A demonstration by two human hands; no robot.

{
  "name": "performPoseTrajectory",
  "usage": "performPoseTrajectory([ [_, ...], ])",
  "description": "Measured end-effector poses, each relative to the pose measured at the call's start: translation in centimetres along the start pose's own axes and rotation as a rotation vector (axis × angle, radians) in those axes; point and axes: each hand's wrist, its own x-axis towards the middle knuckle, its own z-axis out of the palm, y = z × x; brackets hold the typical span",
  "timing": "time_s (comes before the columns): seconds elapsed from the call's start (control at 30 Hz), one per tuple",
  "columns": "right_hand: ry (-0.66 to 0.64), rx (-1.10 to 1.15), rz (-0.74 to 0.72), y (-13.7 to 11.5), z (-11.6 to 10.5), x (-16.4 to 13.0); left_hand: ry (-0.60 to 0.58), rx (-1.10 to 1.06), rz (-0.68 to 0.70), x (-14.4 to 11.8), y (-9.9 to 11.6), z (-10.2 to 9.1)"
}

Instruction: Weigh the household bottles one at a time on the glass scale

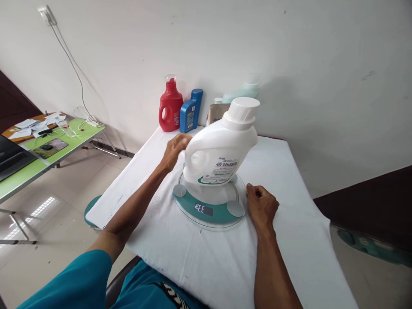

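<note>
A white detergent jug stands tilted on a round glass scale near the middle of the cloth-covered table, its display lit. The left hand is curled against the jug's handle side, though whether it grips is hidden. The right hand rests loosely closed on the cloth, touching the scale's right rim and holding nothing, while a red jug and a blue bottle stand at the far edge.

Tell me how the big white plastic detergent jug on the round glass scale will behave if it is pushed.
The big white plastic detergent jug is tall with a heavy-looking cap, so probably tippy. It looks tilted already, the left hand at its handle side. The round glass scale looks smooth, so it may slide.
</note>
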Motion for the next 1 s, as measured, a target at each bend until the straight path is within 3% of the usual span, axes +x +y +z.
performPoseTrajectory([
  [0.17,0.012,-0.021,-0.031,0.2,0.1,0.2,0.332,-0.004,-0.186,-0.7,-6.3,-3.6],
  [0.3,0.019,-0.022,-0.043,0.3,0.2,0.2,0.443,-0.038,-0.279,-1.4,-9.5,-4.9],
  [0.5,0.023,-0.032,-0.059,0.2,0.2,0.2,0.344,-0.059,-0.297,-1.9,-9.6,-4.3],
  [0.73,0.031,-0.043,-0.031,0.1,0.3,0.2,0.182,0.019,-0.214,-2.7,-10.0,-3.0],
  [1.0,0.023,-0.033,-0.03,-0.2,0.2,0.1,0.155,0.072,-0.229,-2.6,-9.9,-2.9],
])
